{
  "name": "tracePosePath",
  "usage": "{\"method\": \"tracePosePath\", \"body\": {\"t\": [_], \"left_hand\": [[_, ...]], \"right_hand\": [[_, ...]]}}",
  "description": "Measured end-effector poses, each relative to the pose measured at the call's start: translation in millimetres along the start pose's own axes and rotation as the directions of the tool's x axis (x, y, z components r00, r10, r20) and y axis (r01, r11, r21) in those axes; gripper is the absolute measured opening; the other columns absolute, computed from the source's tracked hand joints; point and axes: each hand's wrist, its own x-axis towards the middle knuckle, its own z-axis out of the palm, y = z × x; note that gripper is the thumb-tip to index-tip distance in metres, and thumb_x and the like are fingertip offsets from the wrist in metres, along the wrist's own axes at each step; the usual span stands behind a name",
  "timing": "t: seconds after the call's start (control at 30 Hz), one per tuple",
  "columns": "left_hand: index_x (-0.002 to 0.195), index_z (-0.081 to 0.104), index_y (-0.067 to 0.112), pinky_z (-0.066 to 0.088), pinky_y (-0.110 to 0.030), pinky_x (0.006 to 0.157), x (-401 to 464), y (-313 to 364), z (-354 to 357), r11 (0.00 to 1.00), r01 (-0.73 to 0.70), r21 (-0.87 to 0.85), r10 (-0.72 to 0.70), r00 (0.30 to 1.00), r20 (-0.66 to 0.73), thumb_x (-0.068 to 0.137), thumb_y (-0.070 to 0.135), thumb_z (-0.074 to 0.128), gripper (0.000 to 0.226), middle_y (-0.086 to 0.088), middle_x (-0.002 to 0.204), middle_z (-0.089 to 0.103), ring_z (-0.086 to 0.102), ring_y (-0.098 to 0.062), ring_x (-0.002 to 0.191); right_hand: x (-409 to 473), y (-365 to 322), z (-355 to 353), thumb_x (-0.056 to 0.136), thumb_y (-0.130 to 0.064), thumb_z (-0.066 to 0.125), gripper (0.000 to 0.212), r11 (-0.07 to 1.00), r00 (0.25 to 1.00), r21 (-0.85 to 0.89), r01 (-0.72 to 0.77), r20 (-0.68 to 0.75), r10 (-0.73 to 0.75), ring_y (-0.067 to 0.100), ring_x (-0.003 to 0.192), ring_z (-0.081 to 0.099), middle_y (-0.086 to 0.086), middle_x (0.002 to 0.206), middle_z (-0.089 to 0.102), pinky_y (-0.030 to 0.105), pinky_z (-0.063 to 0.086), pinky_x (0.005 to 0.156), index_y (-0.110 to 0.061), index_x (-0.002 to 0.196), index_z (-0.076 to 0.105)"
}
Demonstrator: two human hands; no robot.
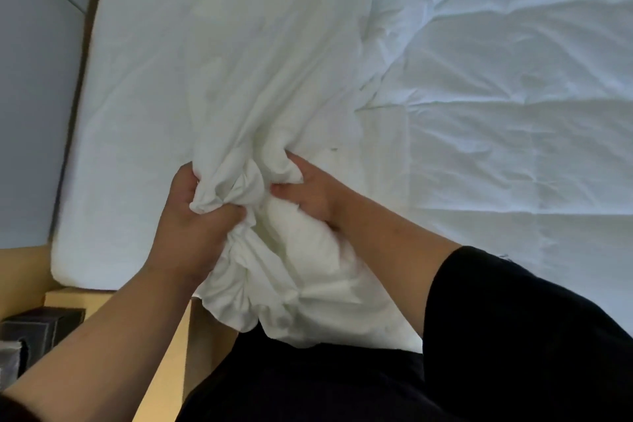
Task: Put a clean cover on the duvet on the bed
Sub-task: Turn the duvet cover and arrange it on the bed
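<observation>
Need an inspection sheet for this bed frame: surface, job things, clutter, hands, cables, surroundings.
Surface: bed with white sheet, wrinkled.
Job's things: white cover bunched at the near edge; quilted duvet spread flat on the right.
Clutter: dark box on the wooden side table, lower left.
Hands: left hand and right hand both grip the bunched cover.
Cables: nothing seen.
Surroundings: grey padded headboard at left; person's dark clothing at the bottom.

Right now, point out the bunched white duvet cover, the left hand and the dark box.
bunched white duvet cover [239, 181], head view, gathered folds.
left hand [191, 216], head view, its back.
dark box [41, 329], head view, top.
</observation>
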Motion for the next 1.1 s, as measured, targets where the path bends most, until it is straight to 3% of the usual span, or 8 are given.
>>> {"method": "tracePosePath", "body": {"t": [0.1,0.2,0.43,0.6,0.73,0.8,1.0,1.1], "left_hand": [[0.113,0.06,0.028,0.056,-0.043,0.082,-3.6,5.6,-17.9,0.993,-0.095,0.075,0.091,0.995,0.048,0.066,0.014,0.068,0.05,0.003,0.105,0.068,0.068,-0.021,0.101],[0.102,0.057,0.028,0.05,-0.018,0.066,-7.1,-2.9,-27.2,0.977,-0.114,0.181,0.107,0.993,0.051,0.069,0.012,0.068,0.039,0.017,0.087,0.061,0.06,-0.001,0.079],[0.088,0.048,0.038,0.042,-0.012,0.054,-10.0,-25.2,-30.8,0.927,-0.108,0.36,0.064,0.989,0.13,0.078,-0.001,0.068,0.045,0.02,0.074,0.051,0.048,0.003,0.063],[0.122,0.036,0.052,0.053,-0.016,0.077,-8.5,-44.0,-26.8,0.96,0.005,0.281,-0.071,0.972,0.226,0.077,0.038,0.082,0.066,0.029,0.109,0.058,0.063,0.007,0.096],[0.135,0.027,0.048,0.05,-0.023,0.087,-3.2,-82.4,-27.2,0.931,0.053,0.36,-0.164,0.944,0.285,0.079,0.039,0.081,0.079,0.024,0.115,0.056,0.062,0.005,0.099],[0.143,0.023,0.045,0.047,-0.029,0.092,2.9,-95.9,-28.8,0.916,0.034,0.4,-0.17,0.936,0.308,0.075,0.047,0.082,0.089,0.024,0.12,0.053,0.059,0.0,0.107],[0.155,0.014,0.033,0.042,-0.039,0.105,3.6,-131.6,-37.4,0.767,-0.197,0.611,-0.094,0.907,0.41,0.059,0.059,0.088,0.124,0.008,0.147,0.043,0.046,-0.016,0.129],[0.147,0.028,0.02,0.047,-0.036,0.085,1.7,-136.9,-31.3,0.69,-0.219,0.69,-0.086,0.922,0.378,0.073,0.06,0.073,0.095,0.004,0.118,0.058,0.059,-0.023,0.106]], "right_hand": [[19.9,-0.4,29.3,0.089,-0.051,0.068,0.074,0.993,0.998,-0.113,0.018,0.054,-0.012,0.012,0.142,0.043,-0.01,0.153,0.047,0.043,0.031,0.121,-0.033,0.154,0.036],[47.7,8.4,50.8,0.102,-0.036,0.055,0.066,0.949,0.999,-0.316,-0.02,0.021,0.029,0.011,0.139,0.036,-0.003,0.155,0.038,0.023,0.023,0.114,-0.02,0.157,0.024],[109.9,49.0,33.8,0.101,-0.036,0.053,0.048,0.818,0.947,-0.483,-0.312,-0.227,0.227,0.032,0.13,0.052,0.009,0.146,0.052,0.035,0.041,0.1,-0.016,0.144,0.046],[57.0,43.9,28.4,0.094,-0.046,0.061,0.056,0.965,0.95,-0.247,-0.09,-0.313,0.008,0.017,0.122,0.054,-0.002,0.139,0.057,0.03,0.041,0.098,-0.023,0.144,0.049],[-53.1,56.9,35.4,0.096,-0.026,0.062,0.029,0.875,0.714,-0.481,0.051,-0.595,-0.369,0.019,0.106,0.058,0.005,0.113,0.063,0.036,0.047,0.097,-0.009,0.119,0.064],[-105.9,77.3,51.8,0.093,-0.027,0.061,0.021,0.778,0.691,-0.62,0.1,-0.52,-0.503,0.018,0.089,0.058,0.003,0.095,0.062,0.035,0.049,0.084,-0.009,0.104,0.066],[-168.3,160.7,103.0,0.067,-0.076,0.063,0.109,0.451,0.892,-0.811,-0.372,-0.447,-0.069,0.031,0.141,0.03,0.012,0.157,0.032,0.053,0.021,0.116,-0.026,0.156,0.022],[-139.3,146.9,93.8,0.089,-0.039,0.061,0.073,0.507,0.852,-0.7,-0.503,-0.501,0.152,0.035,0.119,0.058,0.012,0.137,0.057,0.041,0.042,0.097,-0.026,0.154,0.029]]}}
